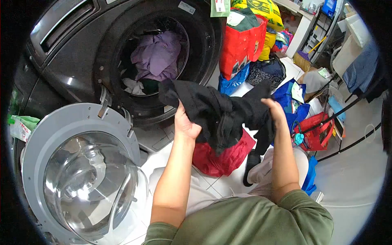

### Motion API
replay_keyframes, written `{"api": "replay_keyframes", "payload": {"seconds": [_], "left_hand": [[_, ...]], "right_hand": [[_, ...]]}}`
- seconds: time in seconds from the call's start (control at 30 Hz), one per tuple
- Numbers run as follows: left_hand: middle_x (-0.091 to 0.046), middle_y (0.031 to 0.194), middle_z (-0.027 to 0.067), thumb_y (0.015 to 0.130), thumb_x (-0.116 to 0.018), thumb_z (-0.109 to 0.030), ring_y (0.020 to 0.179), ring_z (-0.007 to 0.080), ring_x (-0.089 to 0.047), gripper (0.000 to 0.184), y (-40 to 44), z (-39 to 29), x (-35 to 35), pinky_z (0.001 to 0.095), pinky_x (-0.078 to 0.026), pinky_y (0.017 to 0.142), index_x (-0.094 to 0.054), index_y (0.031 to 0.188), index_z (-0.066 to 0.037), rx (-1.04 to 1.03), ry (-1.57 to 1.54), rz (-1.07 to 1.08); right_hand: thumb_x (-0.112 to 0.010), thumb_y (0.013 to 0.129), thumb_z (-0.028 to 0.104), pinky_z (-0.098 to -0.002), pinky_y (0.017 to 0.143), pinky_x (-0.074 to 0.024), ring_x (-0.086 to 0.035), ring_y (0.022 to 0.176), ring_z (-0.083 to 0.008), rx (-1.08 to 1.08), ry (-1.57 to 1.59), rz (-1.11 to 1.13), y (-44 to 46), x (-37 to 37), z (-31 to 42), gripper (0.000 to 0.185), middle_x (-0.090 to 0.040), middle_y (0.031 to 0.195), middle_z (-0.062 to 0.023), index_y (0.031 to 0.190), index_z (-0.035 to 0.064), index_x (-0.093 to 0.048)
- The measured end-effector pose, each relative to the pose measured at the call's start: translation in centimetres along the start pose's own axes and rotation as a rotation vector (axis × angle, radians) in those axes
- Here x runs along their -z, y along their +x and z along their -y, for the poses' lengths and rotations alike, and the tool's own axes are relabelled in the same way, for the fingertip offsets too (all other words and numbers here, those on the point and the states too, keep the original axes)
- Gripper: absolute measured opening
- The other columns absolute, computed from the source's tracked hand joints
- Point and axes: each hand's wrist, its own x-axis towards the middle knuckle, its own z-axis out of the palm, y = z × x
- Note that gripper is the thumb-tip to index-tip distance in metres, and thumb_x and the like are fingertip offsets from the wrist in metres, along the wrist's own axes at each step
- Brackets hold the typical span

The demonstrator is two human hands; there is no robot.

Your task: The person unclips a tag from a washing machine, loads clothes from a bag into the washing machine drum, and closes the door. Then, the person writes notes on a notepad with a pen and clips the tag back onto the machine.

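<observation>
Filling the upper left, a dark front-loading laundry machine (67,77) stands with its round door (32,163) swung wide, a grey ring around a clear glass bowl. Before its opening is the black garment (212,112), held up off the white tiled floor (222,187) and stretched between two hands; its upper left corner overlaps the lower rim of the opening in view, and whether they touch I cannot tell. Beyond, to the right of the machine, stands a red bag (244,47) with dark green cloth at its top. A crumpled red cloth (228,159) lies below the garment, partly hidden by it. Inside the drum, a purple cloth (157,57) sits bunched. The left hand (187,125) grips the garment's left part, thumb up along the fabric; the right hand (275,112) clasps its right part, most fingers hidden. Smallest, a white cloth (133,86) pokes out low in the drum.
</observation>
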Motion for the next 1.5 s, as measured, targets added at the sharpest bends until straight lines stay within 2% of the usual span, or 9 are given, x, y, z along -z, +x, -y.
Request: {"api": "replay_keyframes", "payload": {"seconds": [0.13, 0.3, 0.5, 0.67, 0.8, 0.9, 1.03, 1.3, 1.5], "left_hand": [[-0.055, 0.134, 0.0145, 0.097, -0.048, -0.032, 0.123, 0.0311, -0.052, 0.046, -1.0, 0.9, -0.4, 0.0467, -0.039, 0.107, -0.051, 0.132, -0.002, 0.123, -0.069, 0.224], [-0.058, 0.129, 0.0107, 0.099, -0.048, -0.031, 0.121, 0.0246, -0.055, 0.043, 0.0, 0.7, 0.8, 0.0396, -0.045, 0.102, -0.052, 0.129, 0.0, 0.119, 0.376, 0.16], [-0.054, 0.129, 0.0106, 0.098, -0.056, -0.034, 0.12, 0.0171, -0.052, 0.039, 0.0, -1.6, -0.4, 0.0306, -0.04, 0.102, -0.05, 0.123, -0.005, -0.366, 0.891, 0.045], [-0.053, 0.134, 0.0247, 0.07, -0.078, -0.024, 0.124, 0.0264, -0.053, 0.08, -1.5, 1.7, 0.3, 0.0338, -0.041, 0.102, -0.044, 0.139, -0.004, 0.068, 1.836, 0.432], [-0.069, 0.104, 0.018, 0.078, -0.068, -0.011, 0.095, 0.0271, -0.067, 0.041, -1.1, 1.2, -0.9, 0.0396, -0.054, 0.081, -0.06, 0.114, 0.006, 0.092, 0.957, -0.165], [-0.064, 0.117, 0.0173, 0.09, -0.064, -0.022, 0.103, 0.0286, -0.064, 0.041, -1.1, -1.1, -2.9, 0.0413, -0.052, 0.092, -0.057, 0.121, 0.005, 0.118, 0.576, -0.163], [-0.056, 0.131, 0.0203, 0.096, -0.046, -0.055, 0.12, 0.0305, -0.056, 0.068, -2.1, -2.7, -2.3, 0.0455, -0.041, 0.106, -0.048, 0.133, 0.003, 0.213, 0.16, 0.079], [-0.06, 0.124, 0.0162, 0.088, -0.061, -0.005, 0.114, 0.0267, -0.059, 0.049, -1.4, 4.9, 0.0, 0.0432, -0.044, 0.102, -0.047, 0.135, -0.004, 0.214, 0.558, -0.112], [-0.061, 0.123, 0.0192, 0.09, -0.059, -0.034, 0.117, 0.0328, -0.058, 0.049, -2.0, 1.0, -2.9, 0.0457, -0.041, 0.107, -0.058, 0.121, 0.004, 0.169, 0.138, -0.097]], "right_hand": [[-0.078, 0.074, 0.048, -0.0364, 0.098, -0.0453, -0.053, 0.123, -0.0302, 0.384, -1.094, 0.075, -2.7, -3.4, -1.0, 0.083, -0.052, 0.135, -0.0242, 0.138, 0.0031, -0.048], [-0.087, 0.067, 0.026, -0.0365, 0.107, -0.0376, -0.037, 0.136, -0.0229, 0.687, -0.048, 0.671, -4.3, -10.9, 0.1, 0.111, -0.027, 0.153, -0.0127, 0.153, 0.0089, -0.018], [-0.08, 0.073, 0.007, -0.0269, 0.085, -0.0466, -0.06, 0.09, -0.0118, 0.692, -0.164, 0.288, -4.7, -13.7, 2.5, 0.026, -0.067, 0.092, -0.0029, 0.095, 0.0005, -0.067], [-0.083, 0.069, 0.006, -0.0221, 0.074, -0.0465, -0.058, 0.08, -0.0073, 0.923, 0.077, 0.156, -6.9, -13.3, 12.4, 0.026, -0.063, 0.087, 0.0011, 0.086, 0.0057, -0.064], [-0.074, 0.08, 0.012, -0.0239, 0.077, -0.0468, -0.059, 0.085, -0.0103, 0.903, 0.212, 0.138, -3.0, -9.5, 11.1, 0.031, -0.063, 0.094, -0.0018, 0.107, 0.0055, -0.061], [-0.068, 0.088, 0.029, -0.026, 0.086, -0.0447, -0.058, 0.098, -0.0132, 0.585, -0.233, 0.641, -2.7, -8.9, 1.1, 0.041, -0.065, 0.103, -0.0058, 0.12, 0.0056, -0.058], [-0.064, 0.091, 0.036, -0.0431, 0.088, -0.0525, -0.067, 0.094, -0.0275, -0.131, 0.551, 0.352, -2.3, -8.6, -0.6, 0.04, -0.068, 0.108, -0.0134, 0.111, 0.002, -0.061], [-0.065, 0.082, 0.015, -0.0399, 0.084, -0.0544, -0.067, 0.088, -0.0245, 0.204, 0.601, 0.349, -2.9, -7.2, 2.4, 0.026, -0.069, 0.098, -0.0109, 0.104, 0.0007, -0.063], [-0.063, 0.079, 0.012, -0.0379, 0.09, -0.0522, -0.066, 0.098, -0.0272, 0.42, 0.752, 0.457, -5.1, -3.0, 3.7, 0.047, -0.065, 0.111, -0.0152, 0.123, -0.0021, -0.055]]}}
